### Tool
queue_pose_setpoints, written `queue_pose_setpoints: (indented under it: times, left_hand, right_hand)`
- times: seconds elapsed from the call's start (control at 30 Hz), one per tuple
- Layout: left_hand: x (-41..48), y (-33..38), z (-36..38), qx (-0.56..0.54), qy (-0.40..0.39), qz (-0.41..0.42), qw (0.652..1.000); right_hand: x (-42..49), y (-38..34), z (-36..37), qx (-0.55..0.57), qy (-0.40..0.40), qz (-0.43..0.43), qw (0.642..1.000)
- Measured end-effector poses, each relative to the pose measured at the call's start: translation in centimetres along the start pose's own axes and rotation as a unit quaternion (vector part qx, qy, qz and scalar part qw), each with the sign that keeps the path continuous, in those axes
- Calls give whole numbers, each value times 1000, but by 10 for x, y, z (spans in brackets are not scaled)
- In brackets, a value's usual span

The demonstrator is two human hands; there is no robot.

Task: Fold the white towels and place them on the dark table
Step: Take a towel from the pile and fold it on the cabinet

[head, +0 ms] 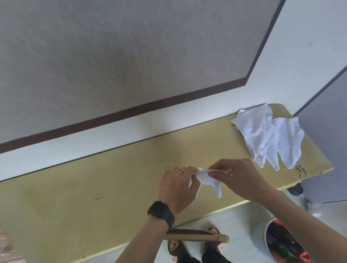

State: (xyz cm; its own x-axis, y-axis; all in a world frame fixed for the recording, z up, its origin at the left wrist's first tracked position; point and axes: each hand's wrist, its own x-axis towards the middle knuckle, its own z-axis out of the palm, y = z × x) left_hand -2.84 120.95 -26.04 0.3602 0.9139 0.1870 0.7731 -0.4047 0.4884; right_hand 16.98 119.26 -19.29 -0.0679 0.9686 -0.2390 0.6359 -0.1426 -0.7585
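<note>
Over yellow table [90, 208]: left hand [177, 188], right hand [238, 175] pinch white towel [210, 181] bunched between.

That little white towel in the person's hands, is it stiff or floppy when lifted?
Probably floppy: the towel sags and a corner dangles below where the left hand and right hand pinch it. Likely light, since a pinch alone holds it. The pile of towels lies rumpled, suggesting soft cloth.
</note>
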Motion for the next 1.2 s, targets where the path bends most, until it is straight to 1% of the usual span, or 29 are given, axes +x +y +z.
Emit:
queue_pose_setpoints:
  times: [0.07,0.17,0.23,0.37,0.5,0.57,0.7,0.87,1.07,1.2]
  left_hand:
    - [1,1,-8,29,-6,1,1000]
    - [3,3,-19,48,-66,-35,996]
    - [5,3,-25,66,-86,-41,993]
    - [8,1,-35,106,-78,-8,991]
    - [6,-13,-38,180,-15,72,981]
    - [4,-23,-40,207,-4,83,975]
    - [0,-32,-46,213,-11,37,976]
    - [-6,-38,-50,200,-21,-8,980]
    - [-14,-64,-51,232,-32,-29,972]
    - [-28,-83,-47,251,-37,-8,967]
  right_hand:
    - [-1,-1,0,-6,-6,1,1000]
    - [-1,-4,4,4,-10,5,1000]
    - [0,-7,5,5,-10,6,1000]
    - [3,-13,2,0,-15,-14,1000]
    - [5,-14,-1,3,-12,-16,1000]
    - [7,-14,-3,7,-10,-14,1000]
    - [10,-15,-4,11,-7,-18,1000]
    - [15,-13,-6,-19,-9,-31,999]
    - [21,-5,-10,-30,12,-28,999]
    - [27,8,-9,-79,-12,-35,996]
